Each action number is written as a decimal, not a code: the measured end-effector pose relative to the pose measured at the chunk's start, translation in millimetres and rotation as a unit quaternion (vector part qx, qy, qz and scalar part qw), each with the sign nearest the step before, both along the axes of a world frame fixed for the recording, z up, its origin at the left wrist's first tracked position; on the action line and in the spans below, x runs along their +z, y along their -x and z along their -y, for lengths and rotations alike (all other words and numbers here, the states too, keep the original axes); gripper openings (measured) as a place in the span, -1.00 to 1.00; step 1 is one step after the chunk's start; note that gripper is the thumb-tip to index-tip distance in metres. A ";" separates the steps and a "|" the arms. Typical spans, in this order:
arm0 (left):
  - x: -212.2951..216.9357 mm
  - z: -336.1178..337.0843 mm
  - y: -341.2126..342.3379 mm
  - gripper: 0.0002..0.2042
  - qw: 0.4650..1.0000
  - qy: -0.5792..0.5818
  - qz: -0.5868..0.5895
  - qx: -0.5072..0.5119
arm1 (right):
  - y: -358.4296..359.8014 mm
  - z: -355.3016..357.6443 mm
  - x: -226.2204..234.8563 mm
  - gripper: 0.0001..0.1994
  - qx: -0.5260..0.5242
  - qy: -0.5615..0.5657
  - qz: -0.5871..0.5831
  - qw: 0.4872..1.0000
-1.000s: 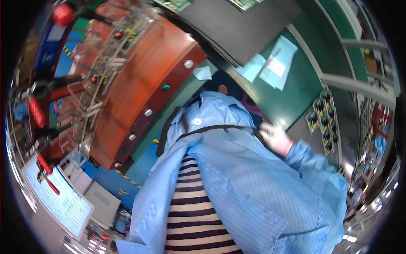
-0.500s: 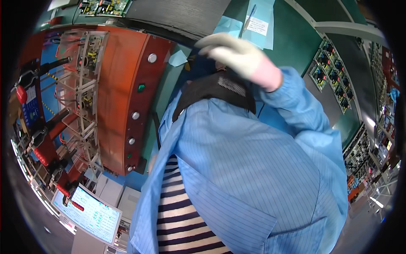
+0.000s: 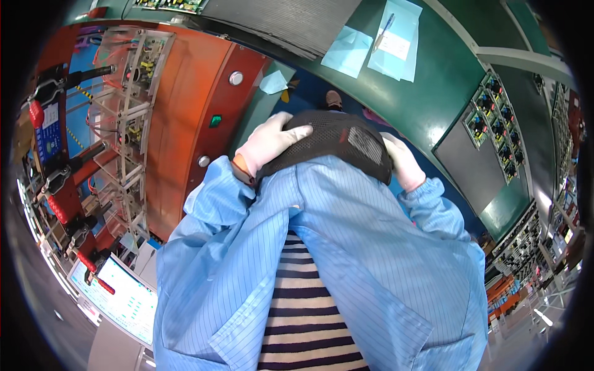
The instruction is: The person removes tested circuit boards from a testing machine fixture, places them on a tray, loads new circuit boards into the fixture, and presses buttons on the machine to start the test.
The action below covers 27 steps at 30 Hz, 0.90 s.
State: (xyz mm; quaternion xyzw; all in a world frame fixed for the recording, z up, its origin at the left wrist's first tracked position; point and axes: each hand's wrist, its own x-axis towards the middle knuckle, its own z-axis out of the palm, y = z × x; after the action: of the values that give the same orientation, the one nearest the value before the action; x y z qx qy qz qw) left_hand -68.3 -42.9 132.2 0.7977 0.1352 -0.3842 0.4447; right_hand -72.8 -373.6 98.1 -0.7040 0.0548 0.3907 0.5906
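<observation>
The left hand (image 3: pixel 272 141), in a white glove, rests on the near-left end of the black mesh (image 3: pixel 328 136), one digit laid across its face toward the right; whether it pinches the cloth cannot be told. The right hand (image 3: pixel 403 162), gloved too, touches the opposite end, its fingertips bent at the edge, and its hold is equally unclear. The mesh lies between the two hands, at the wearer's waist, its long axis running crosswise from one to the other, its rounded front bulging away from the body; a grey patch (image 3: pixel 366 145) on it sits nearer the right hand. Below the hands hangs the blue coat (image 3: pixel 383 247), parted over a striped shirt (image 3: pixel 303 309). Just beyond the mesh shows a shoe (image 3: pixel 334 99). Left of the left hand stands an orange cabinet (image 3: pixel 179 105), with red-handled clamps (image 3: pixel 57 210) farther out. Past the right hand, a green bench (image 3: pixel 427 105) bears circuit boards (image 3: pixel 498 127).
</observation>
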 end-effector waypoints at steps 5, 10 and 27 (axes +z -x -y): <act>43.1 3.8 9.7 -0.35 0.974 0.198 0.064 0.085 | 13.9 -3.5 48.0 -0.44 -0.205 -0.156 -0.078 0.963; 60.7 4.0 9.5 -0.34 0.958 0.252 0.126 0.054 | 13.6 -10.4 61.9 -0.45 -0.222 -0.139 -0.056 0.964; 47.3 -2.9 7.8 -0.16 0.940 0.304 0.149 0.033 | 1.3 -17.3 60.5 -0.59 -0.226 -0.110 -0.107 0.962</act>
State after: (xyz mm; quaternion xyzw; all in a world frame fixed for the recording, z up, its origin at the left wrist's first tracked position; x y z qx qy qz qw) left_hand -76.1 -40.0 179.5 0.6677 -0.0298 -0.2684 0.6937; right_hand -74.1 -356.3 158.6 -0.5583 0.2319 0.3237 0.7279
